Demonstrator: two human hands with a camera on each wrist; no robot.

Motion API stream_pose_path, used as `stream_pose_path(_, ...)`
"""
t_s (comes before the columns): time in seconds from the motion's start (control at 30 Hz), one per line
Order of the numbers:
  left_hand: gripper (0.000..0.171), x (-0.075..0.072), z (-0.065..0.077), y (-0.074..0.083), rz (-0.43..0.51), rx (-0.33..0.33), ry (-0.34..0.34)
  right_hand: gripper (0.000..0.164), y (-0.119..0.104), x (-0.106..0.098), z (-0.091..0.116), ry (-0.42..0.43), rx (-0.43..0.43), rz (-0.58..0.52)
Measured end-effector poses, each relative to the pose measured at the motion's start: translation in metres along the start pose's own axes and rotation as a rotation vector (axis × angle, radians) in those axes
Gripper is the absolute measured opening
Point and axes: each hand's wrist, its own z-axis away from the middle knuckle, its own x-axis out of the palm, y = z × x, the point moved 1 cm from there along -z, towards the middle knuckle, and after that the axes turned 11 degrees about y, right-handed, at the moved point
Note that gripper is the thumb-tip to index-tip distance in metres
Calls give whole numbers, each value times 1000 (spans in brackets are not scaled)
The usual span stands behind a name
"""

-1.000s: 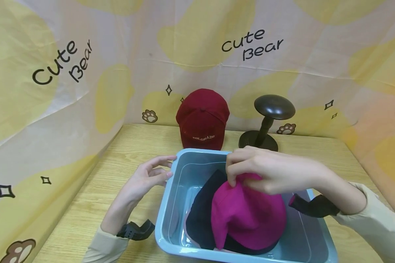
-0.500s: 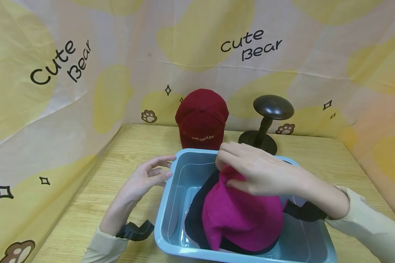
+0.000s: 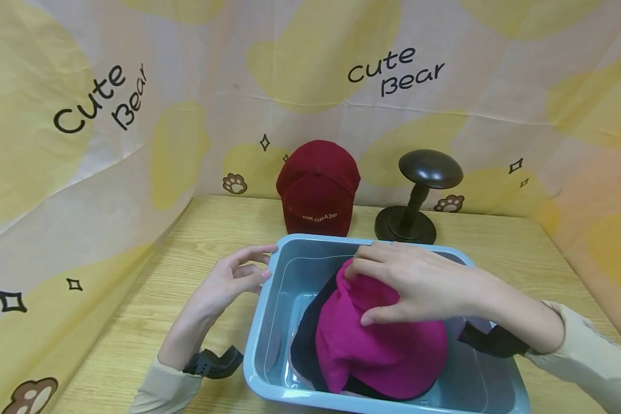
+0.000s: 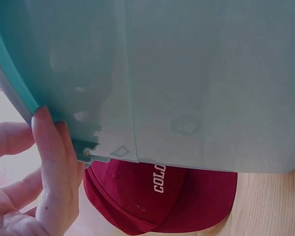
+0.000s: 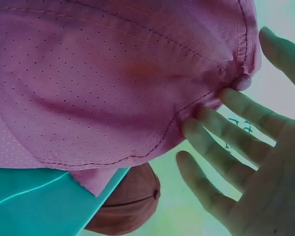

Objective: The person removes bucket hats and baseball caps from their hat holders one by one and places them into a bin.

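Observation:
A magenta cap [image 3: 383,356] lies in a light blue plastic basin [image 3: 256,339], on top of a dark cap [image 3: 307,351]. Over the magenta cap is my right hand [image 3: 419,282], thumb spread away. In the right wrist view, its nearly straight fingers touch the perforated cap [image 5: 98,83] near the crown button [image 5: 242,82]; the thumb stands clear of the fabric. My left hand [image 3: 233,279] rests its fingertips against the basin's left rim. Up close in the left wrist view, extended fingers [image 4: 48,157] touch the rim beside the basin wall [image 4: 211,83].
Behind the basin, a dark red cap [image 3: 318,178] lettered COLORADO stands against the patterned cloth backdrop [image 3: 310,63]. To its right is a dark hat stand [image 3: 414,201] with a domed top. The wooden table [image 3: 222,221] extends on both sides of the basin.
My right hand shifted left with the cap's fabric pinched and lifted, then its thumb parted from the fabric. The magenta cap moved slightly left. My left hand has stayed put.

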Motion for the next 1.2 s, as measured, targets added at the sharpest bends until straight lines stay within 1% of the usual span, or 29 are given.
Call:
stream_pose_path(0.13, 48, 0, 0, 0, 1, -3, 1, 64, 1, 3, -1, -71, 31, -11)
stream_pose_path(0.3, 48, 0, 0, 0, 0, -4, 0, 72, 3, 12, -4, -143, 61, -40)
stream_pose_path(0.53, 49, 0, -1, -1, -1, -5, -1, 72, 3, 28, -12, -194, 79, -59)
stream_pose_path(0.97, 49, -1, -1, 0, -2, -6, 0, 66, -1, 50, -27, -238, 40, -34)
stream_pose_path(1.2, 48, 0, 0, -1, 0, -6, 3, 65, 1, 61, -34, -288, 49, -57)
